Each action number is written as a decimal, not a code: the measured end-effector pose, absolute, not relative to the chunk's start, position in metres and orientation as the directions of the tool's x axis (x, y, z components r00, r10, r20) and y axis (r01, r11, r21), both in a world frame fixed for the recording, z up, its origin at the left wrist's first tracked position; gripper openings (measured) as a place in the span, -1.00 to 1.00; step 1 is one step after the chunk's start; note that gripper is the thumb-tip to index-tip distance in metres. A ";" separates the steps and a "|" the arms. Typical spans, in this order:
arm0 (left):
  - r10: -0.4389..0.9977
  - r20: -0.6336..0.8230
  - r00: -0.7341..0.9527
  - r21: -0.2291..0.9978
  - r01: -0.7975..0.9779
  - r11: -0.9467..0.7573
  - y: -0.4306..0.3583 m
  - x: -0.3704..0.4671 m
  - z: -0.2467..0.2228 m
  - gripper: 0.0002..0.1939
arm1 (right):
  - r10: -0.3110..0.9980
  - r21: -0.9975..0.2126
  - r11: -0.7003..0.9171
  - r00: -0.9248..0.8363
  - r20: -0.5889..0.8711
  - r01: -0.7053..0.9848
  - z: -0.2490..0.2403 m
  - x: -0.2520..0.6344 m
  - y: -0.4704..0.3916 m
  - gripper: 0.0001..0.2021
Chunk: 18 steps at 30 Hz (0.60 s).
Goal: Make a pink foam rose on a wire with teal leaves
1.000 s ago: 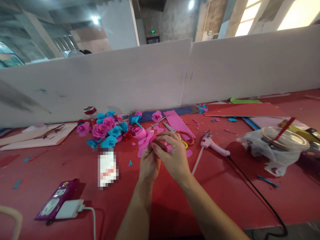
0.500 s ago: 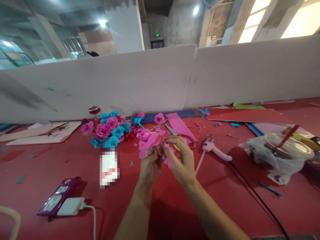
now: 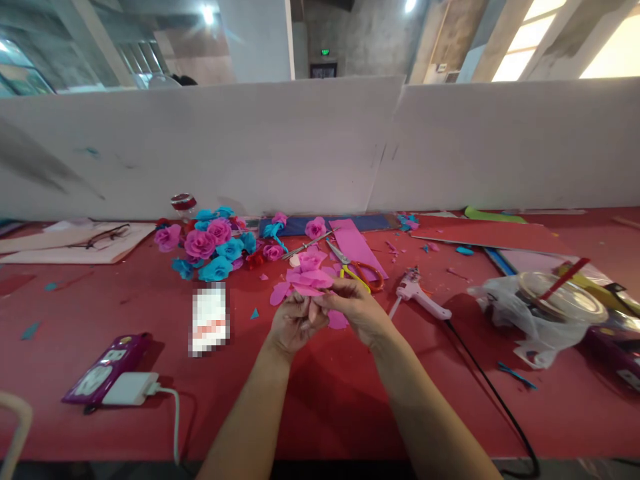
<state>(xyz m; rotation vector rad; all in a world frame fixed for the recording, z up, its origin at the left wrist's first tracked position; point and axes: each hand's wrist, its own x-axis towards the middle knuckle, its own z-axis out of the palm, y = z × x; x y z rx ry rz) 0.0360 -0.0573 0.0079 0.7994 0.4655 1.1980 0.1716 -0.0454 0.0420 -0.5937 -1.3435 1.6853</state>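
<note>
A pink paper flower (image 3: 307,272) with layered petals rises from between my two hands at the middle of the table. My left hand (image 3: 295,327) is closed beneath it, fingers curled around its base, which they hide. At the flower's right edge, my right hand (image 3: 357,310) pinches a petal between thumb and fingers. Loose pink petals (image 3: 280,293) lie behind and beside the hands. Just beyond my right hand are scissors (image 3: 357,270) with orange and yellow handles, next to a pink paper strip (image 3: 357,247). Farther right rests a pink glue gun (image 3: 423,295).
Finished pink, blue and red paper flowers (image 3: 213,247) cluster back left. A purple power strip (image 3: 107,370) with a white charger (image 3: 131,388) lies front left. At right stands a lidded cup (image 3: 563,293) in a plastic bag. A white partition (image 3: 250,147) closes the back.
The pink flower has come upright into clear view above my hands. My right hand has turned inward and lowered its fingers onto the petal. The whole view has shifted slightly.
</note>
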 end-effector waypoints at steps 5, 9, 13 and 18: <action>0.947 0.047 0.317 0.746 -0.642 0.178 -0.057 0.040 0.004 -0.59 | 0.849 -0.914 -0.130 -0.519 0.098 -0.385 0.036 0.168 -0.048 -0.79; 0.966 -0.001 0.260 0.749 -0.639 0.173 -0.055 0.046 0.003 -0.57 | 0.896 -0.884 -0.167 -0.441 0.050 -0.438 0.031 0.165 -0.048 -0.83; 0.996 -0.057 0.070 0.816 -0.572 0.087 -0.054 0.046 0.005 -0.64 | 0.947 -0.859 -0.126 -0.317 0.044 -0.497 0.029 0.164 -0.045 -0.82; 0.896 0.171 -0.409 0.912 -0.280 -0.302 -0.055 0.046 0.012 -0.89 | 0.986 -0.807 -0.140 -0.158 -0.059 -0.574 0.027 0.163 -0.042 -0.83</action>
